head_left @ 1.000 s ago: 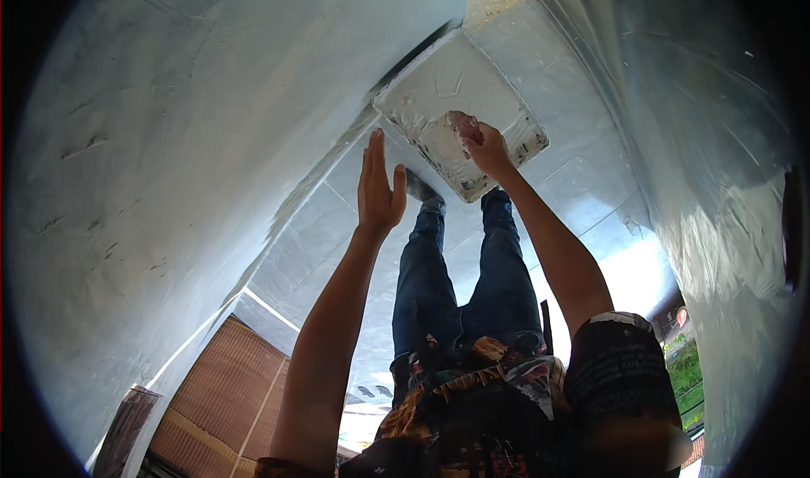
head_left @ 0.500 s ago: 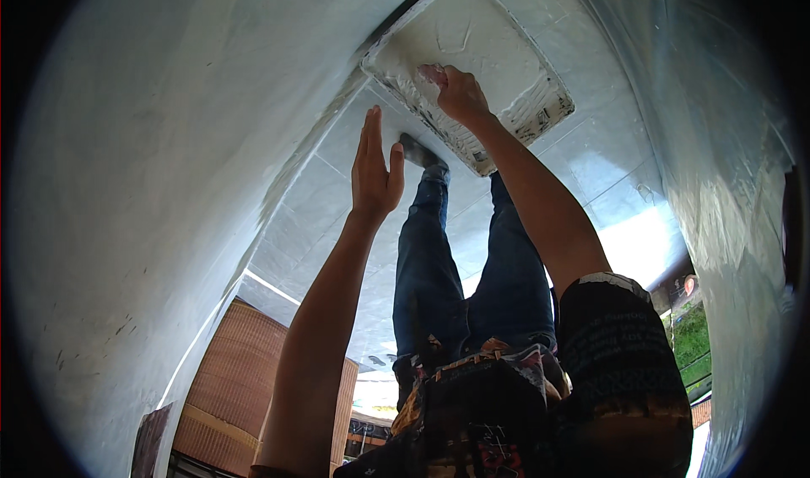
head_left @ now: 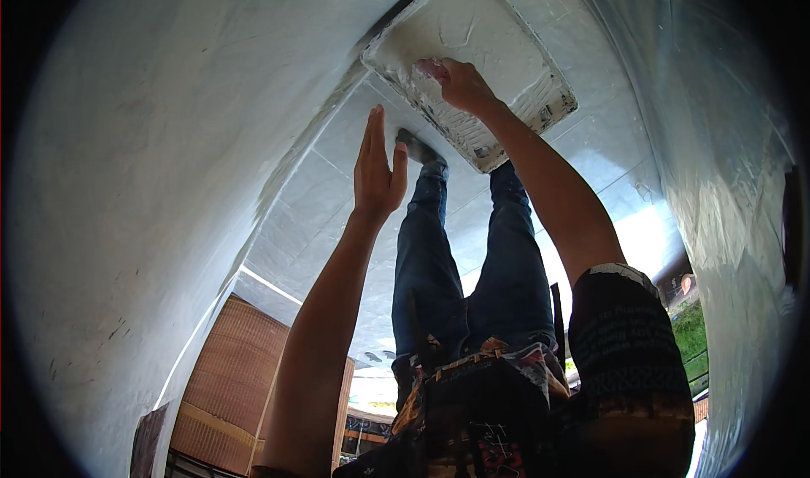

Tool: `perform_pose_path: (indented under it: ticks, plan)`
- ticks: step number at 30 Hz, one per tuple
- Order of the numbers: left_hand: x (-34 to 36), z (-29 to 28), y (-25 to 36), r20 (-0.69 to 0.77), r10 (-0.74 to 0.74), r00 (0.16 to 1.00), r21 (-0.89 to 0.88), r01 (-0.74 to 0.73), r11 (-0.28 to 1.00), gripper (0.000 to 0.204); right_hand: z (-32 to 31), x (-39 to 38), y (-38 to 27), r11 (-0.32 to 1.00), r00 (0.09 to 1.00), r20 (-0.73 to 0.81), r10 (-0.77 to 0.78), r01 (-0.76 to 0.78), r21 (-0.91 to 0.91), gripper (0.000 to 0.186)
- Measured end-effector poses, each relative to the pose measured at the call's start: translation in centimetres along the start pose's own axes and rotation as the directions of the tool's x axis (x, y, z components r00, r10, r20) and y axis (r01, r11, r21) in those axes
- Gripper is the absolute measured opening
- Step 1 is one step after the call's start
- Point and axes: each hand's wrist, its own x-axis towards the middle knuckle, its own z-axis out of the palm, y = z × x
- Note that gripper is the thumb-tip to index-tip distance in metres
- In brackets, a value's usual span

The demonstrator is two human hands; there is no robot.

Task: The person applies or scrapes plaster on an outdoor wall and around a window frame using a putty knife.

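Observation:
A shallow rectangular tray (head_left: pixel 560 107) spread with white paste (head_left: pixel 498 35) lies at the top of the view, its rim crusted and dark-flecked. Over the tray's left half, my right hand (head_left: pixel 466 87) is closed around a small pinkish piece (head_left: pixel 430 70) smeared with white, whose kind I cannot make out. The piece appears to be at the paste, though contact is unclear. My left hand (head_left: pixel 378 172) is raised left of the tray and holds nothing. Its fingers are stretched straight, close together, with the thumb apart.
A pale smooth wall (head_left: pixel 152 157) rises along the left. Clear plastic sheeting (head_left: pixel 717 208) hangs on the right. My legs in jeans (head_left: pixel 430 259) and one shoe (head_left: pixel 417 147) stand on grey tiled floor (head_left: pixel 295 195). Brown corrugated cardboard (head_left: pixel 224 364) is at lower left.
My right hand has shifted slightly up and left over the tray with the pinkish piece. The right forearm and elbow have swung a little to the right. My left hand is nearly unmoved.

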Motion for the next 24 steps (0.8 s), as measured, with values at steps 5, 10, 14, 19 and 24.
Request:
perform_pose_path:
  ticks: [5,10,14,19,24]
  plan:
    - [0.2,-0.2,0.0,-0.01,0.015,1.0,-0.001,-0.015,1.0,0.06,-0.1,0.1,0.2,0.998,0.998,-0.047,-0.039,0.037,-0.043,0.029]
    - [-0.3,-0.7,-0.9,-0.023,0.026,0.999,0.007,-0.026,1.0,0.059,0.1,1.1,-0.5,0.997,0.98,-0.184,-0.074,0.075,-0.001,0.023]
    - [-0.6,-0.5,-1.0,-0.03,0.02,0.999,0.005,-0.02,1.0,0.059,0.4,2.4,-0.2,0.998,0.975,-0.21,-0.069,0.067,-0.017,0.025]
    - [-1.4,-0.6,-1.2,-0.032,-0.004,0.999,0.005,0.004,1.0,0.059,1.6,2.9,-0.8,0.999,0.984,-0.173,-0.052,0.053,0.002,0.026]
    - [-1.5,-0.2,-1.3,-0.033,-0.005,0.999,-0.004,0.004,1.0,0.058,2.3,3.3,0.4,0.997,0.984,-0.165,-0.069,0.072,0.008,0.024]
